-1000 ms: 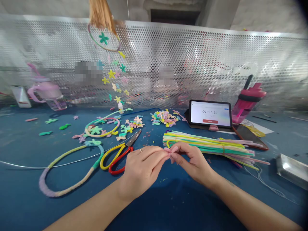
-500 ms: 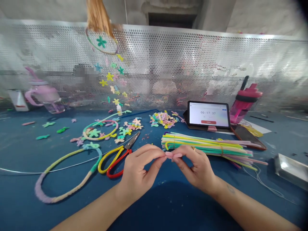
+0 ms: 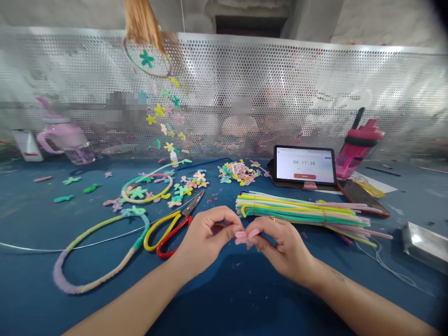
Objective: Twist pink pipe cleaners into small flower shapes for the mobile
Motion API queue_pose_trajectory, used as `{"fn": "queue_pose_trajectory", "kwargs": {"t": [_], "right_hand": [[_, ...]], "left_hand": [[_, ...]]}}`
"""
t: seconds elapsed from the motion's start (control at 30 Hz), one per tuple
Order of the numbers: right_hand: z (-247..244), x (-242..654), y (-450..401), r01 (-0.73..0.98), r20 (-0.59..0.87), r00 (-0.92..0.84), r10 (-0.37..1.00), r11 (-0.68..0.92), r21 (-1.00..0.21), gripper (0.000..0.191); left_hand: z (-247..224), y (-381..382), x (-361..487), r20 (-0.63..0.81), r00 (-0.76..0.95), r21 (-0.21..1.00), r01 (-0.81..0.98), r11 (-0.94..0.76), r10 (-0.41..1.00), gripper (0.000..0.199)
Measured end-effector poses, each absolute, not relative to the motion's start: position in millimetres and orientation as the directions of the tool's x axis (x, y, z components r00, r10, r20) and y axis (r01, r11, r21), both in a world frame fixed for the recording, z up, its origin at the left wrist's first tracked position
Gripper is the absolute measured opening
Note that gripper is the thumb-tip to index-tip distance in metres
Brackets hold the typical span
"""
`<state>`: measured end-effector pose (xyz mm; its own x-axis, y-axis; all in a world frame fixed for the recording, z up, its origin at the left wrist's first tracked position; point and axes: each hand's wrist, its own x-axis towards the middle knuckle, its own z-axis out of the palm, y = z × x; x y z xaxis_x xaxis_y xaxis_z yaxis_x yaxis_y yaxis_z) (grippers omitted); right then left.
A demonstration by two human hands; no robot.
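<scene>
Between my two hands is a small pink pipe-cleaner piece (image 3: pixel 241 237), bent into short loops. My left hand (image 3: pixel 210 238) pinches its left side with thumb and forefinger. On the other side my right hand (image 3: pixel 280 242) grips it the same way, fingertips almost meeting the left ones. Scissors (image 3: pixel 171 228) with one yellow and one red handle lie left of my left hand, blades pointing away. Behind my right hand rests a bundle of pipe cleaners (image 3: pixel 297 210) in several colours, tied with bands.
A multicoloured fuzzy ring (image 3: pixel 59 275) and a smaller ring (image 3: pixel 171 184) lie at left. Pipe-cleaner flowers (image 3: pixel 241 172) are heaped farther back. A tablet (image 3: pixel 304 164) shows a timer, beside a pink bottle (image 3: pixel 357 149). A metal box (image 3: pixel 427 245) sits at right; a perforated screen (image 3: pixel 210 93) stands behind.
Both hands have come slightly lower and closer together. The pink piece, stretched flat between the fingertips before, now shows as bunched loops.
</scene>
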<state>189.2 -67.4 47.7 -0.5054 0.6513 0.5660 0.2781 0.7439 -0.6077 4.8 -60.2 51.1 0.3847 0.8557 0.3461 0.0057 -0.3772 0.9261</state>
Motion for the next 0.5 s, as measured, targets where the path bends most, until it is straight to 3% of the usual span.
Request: {"fn": "queue_pose_trajectory", "kwargs": {"t": [0.2, 0.37, 0.5], "right_hand": [[45.5, 184.7, -64.6, 0.206, 0.319, -0.493, 0.809, 0.465, -0.861, 0.015], [43.8, 184.5, -61.5, 0.219, 0.205, -0.48, 0.853, 0.343, -0.913, 0.012], [45.5, 184.7, -62.5, 0.258, 0.118, -0.544, 0.831, 0.299, -0.919, 0.01]], "left_hand": [[46.1, -48.7, 2.5, -0.003, 0.492, 0.993, -0.103, 0.062, 0.871, 0.02], [42.6, -46.7, 2.1, -0.104, 0.437, 0.986, -0.073, 0.15, 0.893, 0.018], [47.4, -42.9, -3.1, -0.167, 0.502, 0.984, 0.031, 0.175, 0.849, 0.015]]}}
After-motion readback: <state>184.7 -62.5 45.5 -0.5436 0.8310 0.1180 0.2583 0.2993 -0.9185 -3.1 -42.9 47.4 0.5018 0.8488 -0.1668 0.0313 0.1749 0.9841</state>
